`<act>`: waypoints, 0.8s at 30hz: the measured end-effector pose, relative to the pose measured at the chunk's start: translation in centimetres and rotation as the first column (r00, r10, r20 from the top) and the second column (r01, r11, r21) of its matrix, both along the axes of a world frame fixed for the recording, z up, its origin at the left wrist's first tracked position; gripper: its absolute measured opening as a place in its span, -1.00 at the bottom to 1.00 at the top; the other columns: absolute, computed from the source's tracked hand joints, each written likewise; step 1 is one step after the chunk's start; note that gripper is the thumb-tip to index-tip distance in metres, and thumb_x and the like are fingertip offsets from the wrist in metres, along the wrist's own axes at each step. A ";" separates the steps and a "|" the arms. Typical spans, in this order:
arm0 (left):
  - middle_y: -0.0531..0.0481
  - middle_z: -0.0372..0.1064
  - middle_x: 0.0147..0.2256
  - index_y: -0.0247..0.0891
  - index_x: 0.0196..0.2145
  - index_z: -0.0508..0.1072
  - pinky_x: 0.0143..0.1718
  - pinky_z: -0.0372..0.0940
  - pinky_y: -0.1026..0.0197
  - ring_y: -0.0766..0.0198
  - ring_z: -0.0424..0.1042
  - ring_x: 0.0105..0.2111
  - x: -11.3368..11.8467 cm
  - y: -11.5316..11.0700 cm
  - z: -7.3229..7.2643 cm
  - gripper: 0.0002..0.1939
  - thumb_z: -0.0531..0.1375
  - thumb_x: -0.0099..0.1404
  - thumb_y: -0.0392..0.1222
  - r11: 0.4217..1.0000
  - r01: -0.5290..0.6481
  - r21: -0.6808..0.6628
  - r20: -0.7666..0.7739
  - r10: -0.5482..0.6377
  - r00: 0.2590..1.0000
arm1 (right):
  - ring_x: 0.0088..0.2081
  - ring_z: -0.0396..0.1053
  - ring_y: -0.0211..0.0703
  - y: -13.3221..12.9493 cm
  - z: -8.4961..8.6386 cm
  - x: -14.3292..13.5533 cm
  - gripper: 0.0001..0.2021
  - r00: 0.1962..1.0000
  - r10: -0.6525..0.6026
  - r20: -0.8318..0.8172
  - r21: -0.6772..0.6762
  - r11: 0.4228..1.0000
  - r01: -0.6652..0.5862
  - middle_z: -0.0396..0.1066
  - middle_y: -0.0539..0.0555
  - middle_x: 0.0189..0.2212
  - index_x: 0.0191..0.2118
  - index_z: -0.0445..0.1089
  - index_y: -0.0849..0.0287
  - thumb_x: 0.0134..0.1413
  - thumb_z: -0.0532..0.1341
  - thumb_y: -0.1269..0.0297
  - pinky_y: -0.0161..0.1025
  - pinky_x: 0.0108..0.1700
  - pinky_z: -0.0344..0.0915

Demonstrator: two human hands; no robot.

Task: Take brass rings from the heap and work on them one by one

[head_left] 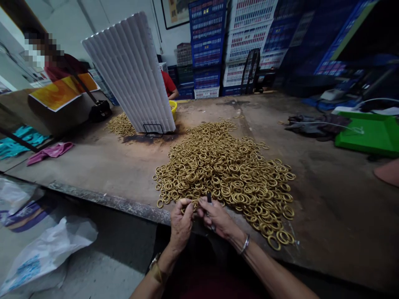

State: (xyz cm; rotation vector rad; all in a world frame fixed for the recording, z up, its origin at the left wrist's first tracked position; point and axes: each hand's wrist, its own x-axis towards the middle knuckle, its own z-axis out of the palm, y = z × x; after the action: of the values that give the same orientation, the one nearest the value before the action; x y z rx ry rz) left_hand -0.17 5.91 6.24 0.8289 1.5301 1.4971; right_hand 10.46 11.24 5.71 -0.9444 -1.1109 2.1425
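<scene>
A wide heap of brass-coloured rings (218, 162) lies on the brown table in front of me. At its near edge my left hand (181, 222) pinches one of these rings between thumb and fingers. Close beside it, my right hand (216, 216) is closed around a slim tool with a black end (209, 197), whose kind I cannot make out. The right fingertips are by the ring in the left hand; whether they touch it is unclear. A metal bracelet (245, 243) circles my right wrist.
A white ribbed panel (131, 74) stands upright behind the heap, a yellow basket (173, 109) partly behind it. Stacked blue crates (207, 50) line the back. A green tray (370, 133) lies at right, a pink cloth (50, 153) at left. Other people are across the table.
</scene>
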 end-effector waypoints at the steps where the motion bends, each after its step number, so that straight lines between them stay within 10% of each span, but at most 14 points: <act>1: 0.13 0.21 -0.61 -0.26 -0.39 0.35 -0.64 0.06 0.39 0.45 0.12 -0.67 -0.1 0.0 -0.2 -0.80 0.18 0.09 -0.08 1.000 0.002 0.000 0.002 -0.002 1.000 | -0.77 -0.09 -0.52 -0.1 -0.1 -0.2 -0.67 1.000 -0.031 -0.006 0.009 0.999 0.031 0.16 -0.17 -0.66 -0.44 0.12 0.17 -0.09 0.13 -0.02 -0.51 -0.76 -0.14; 24: 0.18 0.17 -0.61 -0.25 -0.34 0.25 -0.71 -0.02 0.45 0.52 0.09 -0.71 -0.9 -1.5 -0.9 -0.68 0.15 0.09 0.06 0.976 0.216 -0.030 0.287 -0.199 0.937 | -0.56 0.10 -0.37 -0.7 1.5 0.1 -0.84 0.907 -0.252 0.337 0.584 0.811 0.009 0.17 -0.09 -0.63 -0.54 0.27 0.20 -0.10 0.11 0.23 -0.41 -0.49 0.09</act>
State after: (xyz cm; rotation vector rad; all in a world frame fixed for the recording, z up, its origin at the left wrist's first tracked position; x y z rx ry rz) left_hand -1.02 4.43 5.38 0.6840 1.2308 1.3414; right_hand 10.57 10.58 7.16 -1.1406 -1.7061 1.3758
